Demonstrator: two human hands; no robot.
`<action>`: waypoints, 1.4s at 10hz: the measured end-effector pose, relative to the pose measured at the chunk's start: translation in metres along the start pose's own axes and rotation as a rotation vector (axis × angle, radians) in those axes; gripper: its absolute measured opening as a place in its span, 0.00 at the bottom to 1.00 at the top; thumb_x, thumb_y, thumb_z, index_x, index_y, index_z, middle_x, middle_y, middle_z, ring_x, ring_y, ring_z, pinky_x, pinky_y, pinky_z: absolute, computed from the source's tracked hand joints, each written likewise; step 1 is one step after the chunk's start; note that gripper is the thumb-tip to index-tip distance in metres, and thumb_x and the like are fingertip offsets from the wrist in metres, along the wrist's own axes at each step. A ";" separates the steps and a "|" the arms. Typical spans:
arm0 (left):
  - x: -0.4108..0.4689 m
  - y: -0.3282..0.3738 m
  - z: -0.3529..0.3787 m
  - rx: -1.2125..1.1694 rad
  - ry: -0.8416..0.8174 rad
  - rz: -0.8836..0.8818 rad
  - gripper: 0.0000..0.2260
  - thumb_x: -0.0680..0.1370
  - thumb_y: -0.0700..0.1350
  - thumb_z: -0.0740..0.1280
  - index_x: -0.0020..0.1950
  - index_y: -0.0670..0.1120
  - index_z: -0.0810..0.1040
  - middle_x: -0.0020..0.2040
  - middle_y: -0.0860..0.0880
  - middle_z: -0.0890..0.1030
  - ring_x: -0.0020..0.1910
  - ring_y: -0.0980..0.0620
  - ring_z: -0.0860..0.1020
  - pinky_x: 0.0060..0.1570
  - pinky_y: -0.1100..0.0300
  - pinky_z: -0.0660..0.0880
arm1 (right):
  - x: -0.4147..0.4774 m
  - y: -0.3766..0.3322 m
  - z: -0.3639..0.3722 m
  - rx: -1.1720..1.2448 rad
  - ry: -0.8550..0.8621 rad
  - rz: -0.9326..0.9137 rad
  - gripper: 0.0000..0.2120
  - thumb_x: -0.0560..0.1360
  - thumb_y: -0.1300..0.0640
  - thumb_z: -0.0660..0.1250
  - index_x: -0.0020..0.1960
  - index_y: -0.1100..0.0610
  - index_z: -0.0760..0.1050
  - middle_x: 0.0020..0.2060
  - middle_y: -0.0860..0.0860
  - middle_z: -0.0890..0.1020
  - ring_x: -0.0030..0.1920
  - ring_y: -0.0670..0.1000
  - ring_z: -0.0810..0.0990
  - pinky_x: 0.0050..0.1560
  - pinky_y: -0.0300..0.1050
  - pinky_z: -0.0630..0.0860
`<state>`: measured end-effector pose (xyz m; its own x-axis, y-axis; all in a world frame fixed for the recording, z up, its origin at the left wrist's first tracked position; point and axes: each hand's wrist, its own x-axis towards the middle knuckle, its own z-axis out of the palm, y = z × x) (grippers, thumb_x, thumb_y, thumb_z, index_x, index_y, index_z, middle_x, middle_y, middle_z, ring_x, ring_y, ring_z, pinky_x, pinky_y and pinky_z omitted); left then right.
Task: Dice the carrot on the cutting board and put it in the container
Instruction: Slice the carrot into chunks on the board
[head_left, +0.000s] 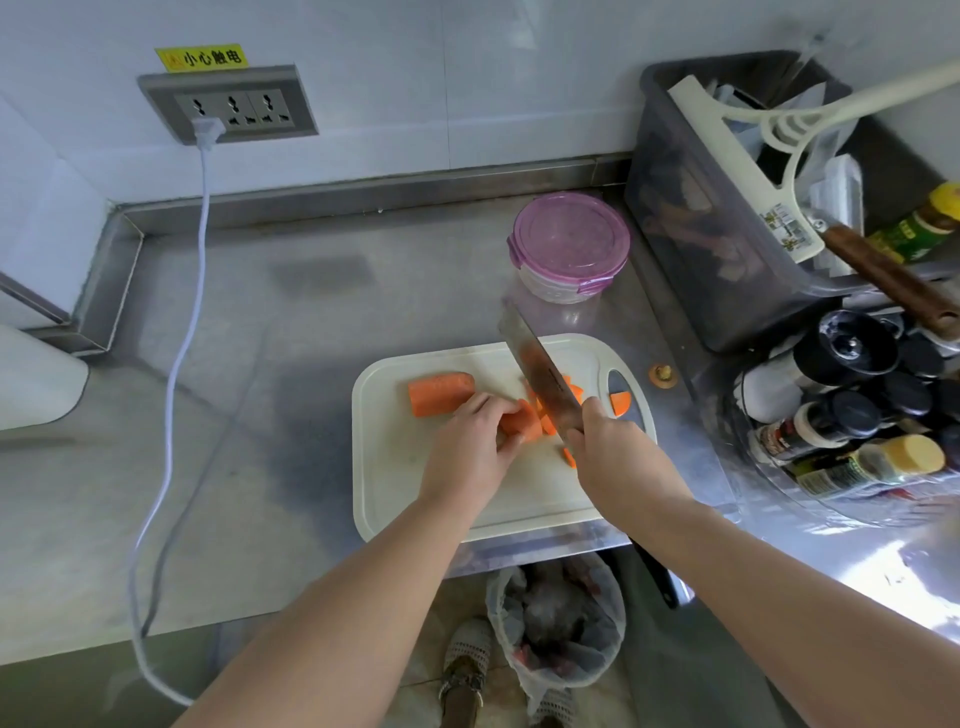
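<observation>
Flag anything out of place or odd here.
Two strays: a carrot chunk sits in the cutting board handle slot, and a round carrot end lies off the board on the counter. The container is closed.

A yellow sticker (201, 57) on the white wall (467, 78), at ten o'clock from the cutting board (395, 493) and just above the socket panel (228, 104), reads 小心触电. Labels on the bottles (852, 470) at three o'clock are too blurred to read.

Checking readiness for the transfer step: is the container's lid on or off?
On. The purple lid sits flat on the container, behind the cutting board.
</observation>
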<state>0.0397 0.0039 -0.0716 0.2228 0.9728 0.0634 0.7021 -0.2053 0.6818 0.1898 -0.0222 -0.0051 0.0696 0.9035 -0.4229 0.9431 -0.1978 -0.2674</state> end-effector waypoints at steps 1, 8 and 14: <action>0.000 0.000 0.001 0.005 0.005 0.003 0.11 0.73 0.40 0.71 0.56 0.44 0.80 0.53 0.50 0.79 0.52 0.51 0.77 0.50 0.63 0.70 | -0.008 -0.002 -0.004 -0.010 0.016 -0.006 0.10 0.83 0.55 0.49 0.57 0.59 0.65 0.33 0.51 0.64 0.41 0.54 0.72 0.43 0.47 0.70; 0.002 -0.002 0.003 0.030 0.028 0.035 0.09 0.74 0.43 0.72 0.53 0.44 0.81 0.51 0.50 0.79 0.48 0.50 0.79 0.46 0.56 0.75 | -0.008 -0.005 0.008 0.012 -0.085 0.085 0.19 0.82 0.62 0.56 0.71 0.65 0.60 0.59 0.58 0.74 0.46 0.52 0.79 0.43 0.45 0.76; -0.002 -0.006 0.002 0.067 0.019 0.051 0.11 0.73 0.42 0.72 0.55 0.44 0.81 0.50 0.50 0.79 0.47 0.50 0.79 0.42 0.67 0.66 | 0.016 -0.002 0.024 0.009 -0.097 0.053 0.15 0.83 0.55 0.52 0.65 0.62 0.64 0.42 0.54 0.75 0.39 0.53 0.74 0.40 0.48 0.73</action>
<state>0.0369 0.0028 -0.0775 0.2469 0.9626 0.1114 0.7342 -0.2608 0.6268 0.1815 -0.0167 -0.0325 0.0866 0.8507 -0.5185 0.9361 -0.2476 -0.2500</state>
